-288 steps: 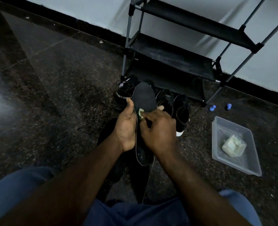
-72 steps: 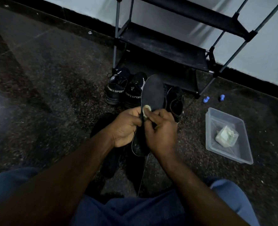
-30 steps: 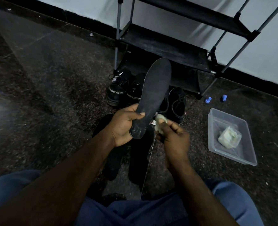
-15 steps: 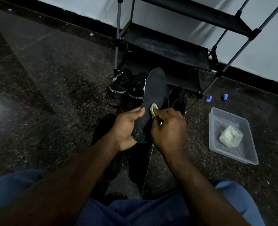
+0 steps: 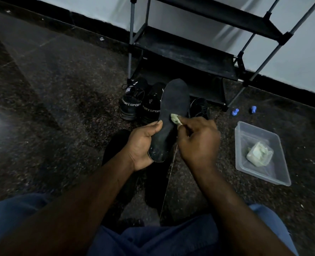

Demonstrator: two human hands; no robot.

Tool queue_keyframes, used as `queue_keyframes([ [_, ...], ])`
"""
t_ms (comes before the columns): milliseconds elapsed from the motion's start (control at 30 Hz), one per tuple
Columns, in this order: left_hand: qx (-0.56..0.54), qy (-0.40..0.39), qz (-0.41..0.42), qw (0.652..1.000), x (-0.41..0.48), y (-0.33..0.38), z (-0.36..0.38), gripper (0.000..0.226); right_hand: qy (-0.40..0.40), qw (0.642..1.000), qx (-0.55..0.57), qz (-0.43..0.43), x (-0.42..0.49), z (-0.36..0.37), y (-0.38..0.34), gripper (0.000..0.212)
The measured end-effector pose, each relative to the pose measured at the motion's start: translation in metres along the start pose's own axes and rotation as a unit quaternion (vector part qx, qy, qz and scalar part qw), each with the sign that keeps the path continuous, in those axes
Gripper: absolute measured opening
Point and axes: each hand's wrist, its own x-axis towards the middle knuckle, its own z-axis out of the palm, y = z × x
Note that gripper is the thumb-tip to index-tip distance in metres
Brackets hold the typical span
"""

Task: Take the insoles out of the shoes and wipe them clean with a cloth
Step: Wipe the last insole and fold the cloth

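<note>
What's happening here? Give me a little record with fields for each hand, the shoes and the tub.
left hand: grips the black insole at its lower end
right hand: pinches a small pale cloth against the insole
shoes: black sneakers on the floor before the shoe rack
tub: clear plastic, on the floor, holding a pale wad

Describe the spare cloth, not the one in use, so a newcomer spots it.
Start at the black shoe rack against the wall; on the floor near its right foot sits a clear plastic tray. The spare cloth is the pale green wad lying alone inside it, touched by no hand, whereas the other cloth is a small scrap the right hand pinches against the insole.
</note>
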Motion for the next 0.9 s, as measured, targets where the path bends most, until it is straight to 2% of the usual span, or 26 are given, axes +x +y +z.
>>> queue_keyframes([
  [100,0.0,0.005,-0.004,1.0,0.001,0.0,-0.002,0.049,-0.059,0.996,-0.055,-0.042,-0.011,0.012,-0.005,0.036],
  [267,0.012,0.041,0.014,0.999,0.003,0.002,-0.012,0.04,-0.136,0.987,0.002,-0.083,-0.051,0.024,-0.025,0.038],
  [333,0.016,0.05,0.02,0.998,0.002,0.001,-0.012,0.047,-0.163,0.981,0.047,-0.093,-0.05,0.021,-0.026,0.034],
  [433,0.022,0.042,0.023,0.999,0.003,0.004,-0.009,0.056,-0.138,0.978,0.155,-0.037,-0.03,0.009,-0.018,0.022],
  [533,0.004,0.024,0.009,1.0,0.004,0.002,-0.006,0.042,-0.023,0.996,0.089,0.006,-0.007,0.002,-0.011,0.024],
  [567,-0.003,0.021,0.005,1.0,0.003,0.001,-0.005,0.039,-0.013,0.999,0.044,0.013,-0.001,0.003,-0.01,0.03],
  [633,-0.002,0.018,0.004,1.0,0.002,0.0,-0.003,0.041,-0.05,0.999,-0.012,0.004,0.002,0.011,-0.008,0.042],
  [700,-0.001,0.031,0.016,0.999,0.003,0.003,-0.006,0.044,-0.096,0.995,-0.017,-0.024,-0.007,0.022,-0.011,0.044],
  [833,-0.003,0.065,0.038,0.997,0.009,0.006,-0.019,0.05,-0.149,0.984,0.027,-0.094,-0.044,0.035,-0.023,0.039],
  [900,-0.001,0.068,0.036,0.997,0.009,0.006,-0.022,0.047,-0.173,0.975,0.101,-0.099,-0.047,0.032,-0.022,0.034],
])
